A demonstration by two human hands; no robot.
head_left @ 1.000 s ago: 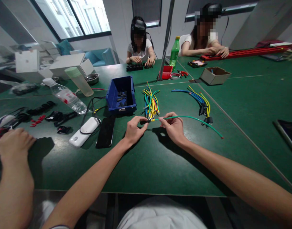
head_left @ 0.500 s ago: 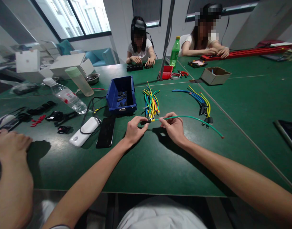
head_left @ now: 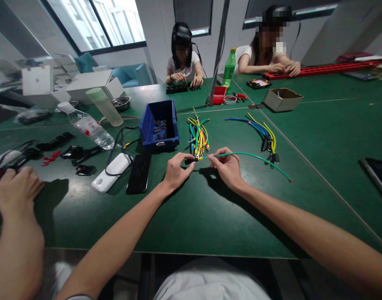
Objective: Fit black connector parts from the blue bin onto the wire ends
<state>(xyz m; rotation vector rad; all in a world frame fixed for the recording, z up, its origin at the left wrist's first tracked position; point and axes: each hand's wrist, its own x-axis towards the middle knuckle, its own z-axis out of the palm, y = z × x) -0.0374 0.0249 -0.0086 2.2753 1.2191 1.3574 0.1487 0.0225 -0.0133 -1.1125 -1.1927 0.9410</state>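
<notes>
My left hand [head_left: 175,171] pinches a small black connector [head_left: 188,160] just above the green table [head_left: 193,212]. My right hand [head_left: 226,166] pinches the near end of a green wire [head_left: 256,157], whose yellow-tipped end meets the connector. The wire arcs off to the right and ends on the table. A bundle of coloured wires [head_left: 197,135] lies just beyond my hands. Behind my left hand stands a blue bin [head_left: 159,123] with small black parts inside.
A black phone [head_left: 138,173] and a white power bank [head_left: 111,171] lie left of my hands. More wires with black connectors [head_left: 265,135] lie at right. A co-worker's hand [head_left: 16,191] works at the far left. Two people sit across the table. A water bottle [head_left: 86,125] lies nearby.
My hands have stayed almost still on the connector and green wire. The co-worker's hand at the left has shifted slightly.
</notes>
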